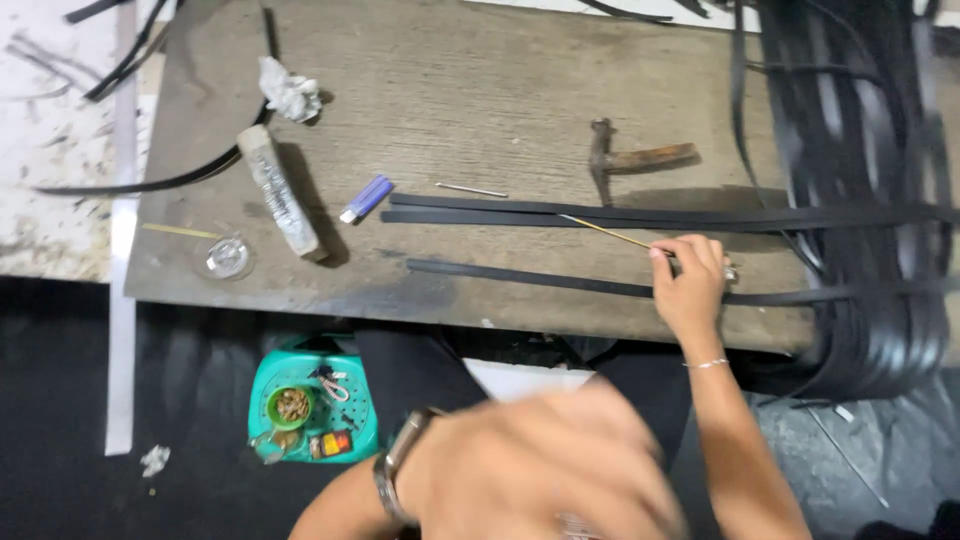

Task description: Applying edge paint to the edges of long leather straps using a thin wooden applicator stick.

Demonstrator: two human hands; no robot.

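My right hand (690, 278) pinches the near end of a thin yellow stick (605, 232) and rests on a long black strap (520, 277) that lies across the wooden board (470, 90). The stick slants up left over two more black straps (500, 212) lying side by side. My left hand (540, 470) is close to the camera at the bottom and heavily blurred; a wristwatch (395, 465) sits on its wrist. Whether it holds anything cannot be made out.
A rusty hammer (640, 158), a metal pin (470, 189), a blue lighter (367, 198), a grey stone block (280, 190), crumpled paper (290, 95) and a clear dish (227, 258) lie on the board. A thick bundle of black straps (870, 180) hangs at right. A teal stool (350, 385) stands below.
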